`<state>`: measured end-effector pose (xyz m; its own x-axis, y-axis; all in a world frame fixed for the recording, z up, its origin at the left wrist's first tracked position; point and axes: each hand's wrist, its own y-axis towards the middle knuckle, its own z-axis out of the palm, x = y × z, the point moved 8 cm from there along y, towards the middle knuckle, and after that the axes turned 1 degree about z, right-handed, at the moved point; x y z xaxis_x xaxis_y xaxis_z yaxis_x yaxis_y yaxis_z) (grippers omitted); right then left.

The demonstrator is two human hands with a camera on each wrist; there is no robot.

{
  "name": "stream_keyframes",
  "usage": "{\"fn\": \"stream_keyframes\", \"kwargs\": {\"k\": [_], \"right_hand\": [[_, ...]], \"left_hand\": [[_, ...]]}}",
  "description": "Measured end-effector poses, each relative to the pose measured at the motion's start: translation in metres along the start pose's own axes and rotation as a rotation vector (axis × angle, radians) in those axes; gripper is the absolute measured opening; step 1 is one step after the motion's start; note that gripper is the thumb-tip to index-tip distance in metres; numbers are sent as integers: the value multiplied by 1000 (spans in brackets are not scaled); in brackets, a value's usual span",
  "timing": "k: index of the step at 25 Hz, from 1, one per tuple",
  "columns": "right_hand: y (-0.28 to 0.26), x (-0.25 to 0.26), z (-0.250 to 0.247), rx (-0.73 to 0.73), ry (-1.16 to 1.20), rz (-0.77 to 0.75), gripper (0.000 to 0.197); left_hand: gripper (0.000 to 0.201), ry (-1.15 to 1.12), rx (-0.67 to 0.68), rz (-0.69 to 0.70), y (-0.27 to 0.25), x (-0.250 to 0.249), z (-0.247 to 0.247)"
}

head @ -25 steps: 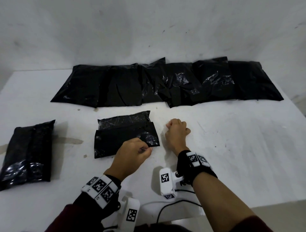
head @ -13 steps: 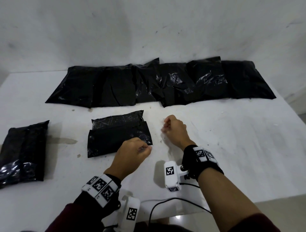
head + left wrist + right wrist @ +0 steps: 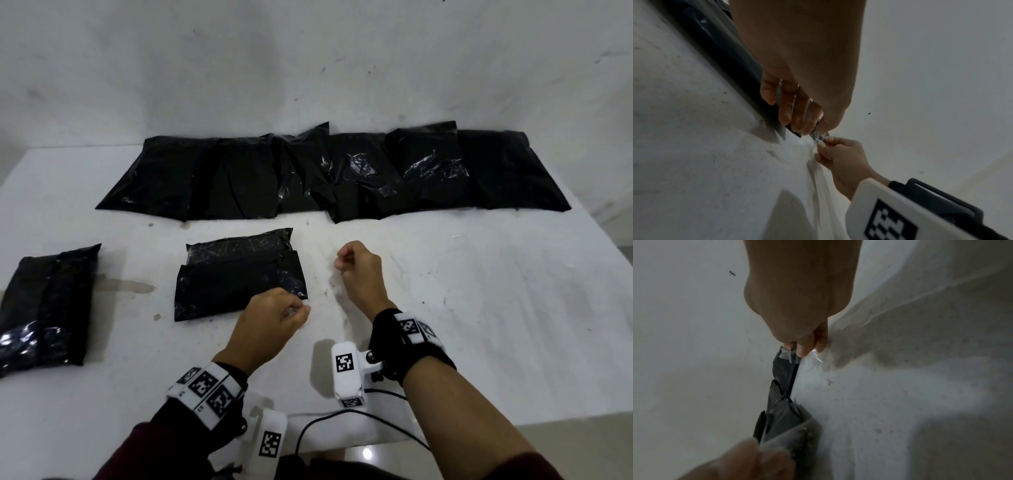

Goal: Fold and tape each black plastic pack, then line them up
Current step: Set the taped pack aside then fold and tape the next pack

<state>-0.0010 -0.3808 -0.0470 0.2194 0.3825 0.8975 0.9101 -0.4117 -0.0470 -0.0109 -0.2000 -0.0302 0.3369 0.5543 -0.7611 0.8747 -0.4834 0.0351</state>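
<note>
Black wrist straps [image 3: 394, 339], white tag-marked cameras [image 3: 347, 371], seemingly maroon sleeves [image 3: 137, 452]

The folded black pack [image 3: 239, 274] lies flat before me, flap doubled over. A finished pack [image 3: 48, 308] lies at my left; unfolded packs [image 3: 329, 174] line the back.

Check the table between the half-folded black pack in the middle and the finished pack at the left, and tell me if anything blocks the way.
Nothing visible does. Only bare white table lies between the half-folded black plastic pack and the folded black pack at the left. The left hand pinches clear tape by the middle pack's near right corner.
</note>
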Motion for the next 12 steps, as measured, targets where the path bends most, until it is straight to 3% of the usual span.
{"fn": "stream_keyframes", "kwargs": {"k": [3,7,12], "right_hand": [[-1,-1,-13,-60,98,22,34],[-15,7,-24,-69,126,-8,30],[-32,17,-41,-99,146,-44,29]], "left_hand": [[35,6,-13,-7,-2,-2,3],[45,23,-8,-6,-4,-8,12],[33,94,-9,-7,-10,-16,21]]}}
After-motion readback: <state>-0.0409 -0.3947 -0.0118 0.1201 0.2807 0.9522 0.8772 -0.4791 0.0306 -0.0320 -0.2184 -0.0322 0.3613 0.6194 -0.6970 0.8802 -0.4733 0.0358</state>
